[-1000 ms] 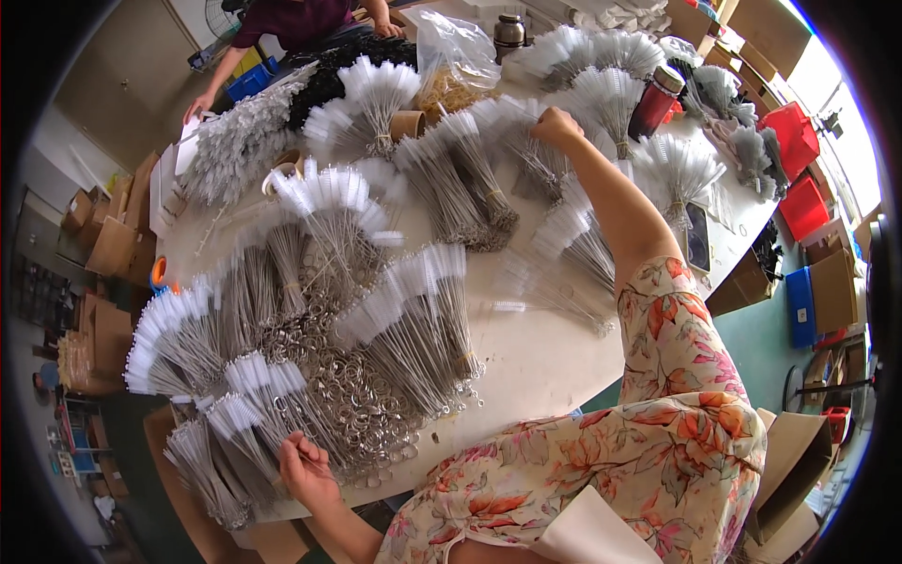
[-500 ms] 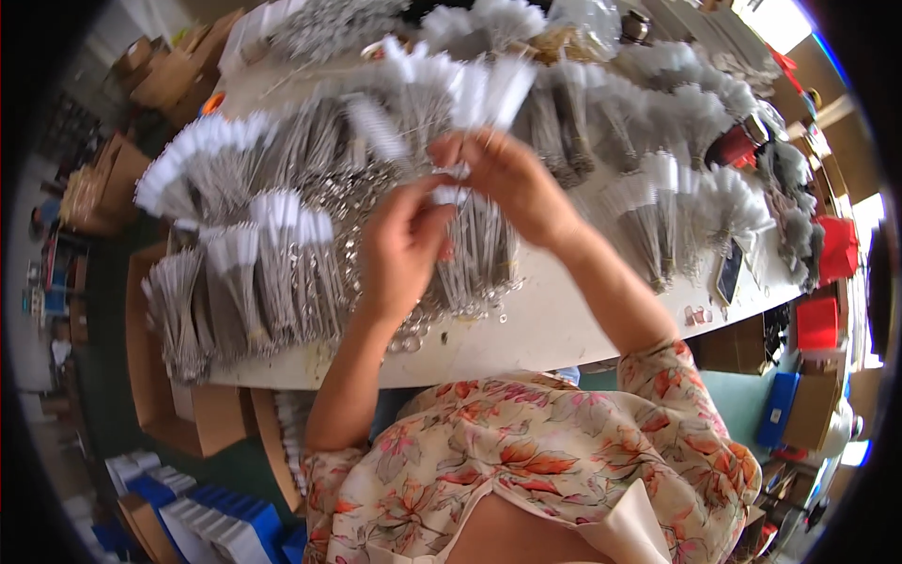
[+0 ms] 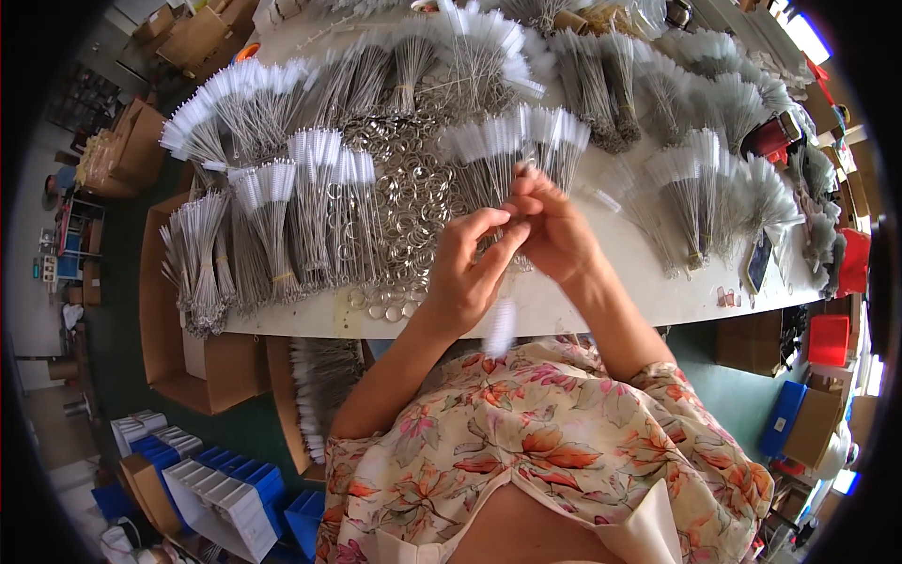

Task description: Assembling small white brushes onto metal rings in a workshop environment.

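Both hands lowered toward table [image 3: 648, 301] edge; left hand [image 3: 467, 273] and right hand [image 3: 554, 230] together, pinching blurred white-tipped brush [image 3: 500, 324]. Around: brush bundles [image 3: 310, 207], metal rings [image 3: 413, 207].

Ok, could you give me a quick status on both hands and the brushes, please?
Left hand and right hand together above the table edge, pinching thin wire brushes. Metal rings heaped just beyond. Brush bundles crowd around.

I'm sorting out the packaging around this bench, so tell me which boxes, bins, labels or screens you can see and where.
Brown cardboard boxes: open, under the table's left end.
More cardboard boxes: stacked, far left beyond the table.
Blue and white bins: floor, lower left.
Red bins: right of the table.
Phone: dark screen, lying on the table's right end.
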Tool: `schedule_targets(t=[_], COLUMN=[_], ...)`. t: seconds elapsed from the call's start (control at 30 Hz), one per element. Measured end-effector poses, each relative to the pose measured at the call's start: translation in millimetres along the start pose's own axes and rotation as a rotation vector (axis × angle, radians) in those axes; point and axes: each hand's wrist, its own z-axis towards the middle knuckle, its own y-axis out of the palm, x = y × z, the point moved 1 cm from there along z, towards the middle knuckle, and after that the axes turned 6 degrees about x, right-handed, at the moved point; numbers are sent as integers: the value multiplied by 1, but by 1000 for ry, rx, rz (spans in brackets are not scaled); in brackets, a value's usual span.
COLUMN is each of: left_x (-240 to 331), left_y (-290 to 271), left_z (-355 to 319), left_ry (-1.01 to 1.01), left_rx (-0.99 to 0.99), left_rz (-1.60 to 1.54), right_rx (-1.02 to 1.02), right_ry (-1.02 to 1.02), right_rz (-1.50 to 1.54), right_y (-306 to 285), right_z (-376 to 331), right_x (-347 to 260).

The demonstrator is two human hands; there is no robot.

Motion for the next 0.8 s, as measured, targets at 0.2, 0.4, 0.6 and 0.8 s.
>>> schedule_targets(t=[0.2,0.4,0.6,0.8], left_x=[-11,15,22,34], left_y=[-55,-35,-48,-45], left_z=[21,-8,7,4], left_ry=[-212,-569,-3,-93], left_rx=[154,-305,-99,-94], left_rz=[-143,-835,-200,-134], right_rx=[-223,-482,-323,-257], right_ry=[-164,34,320,350], right_rz=[-1363,-1402,-1131,-1064], right_y=[21,36,26,20], right_z=[-31,-49,-57,-59], right_x=[-25,-17,-25,-27])
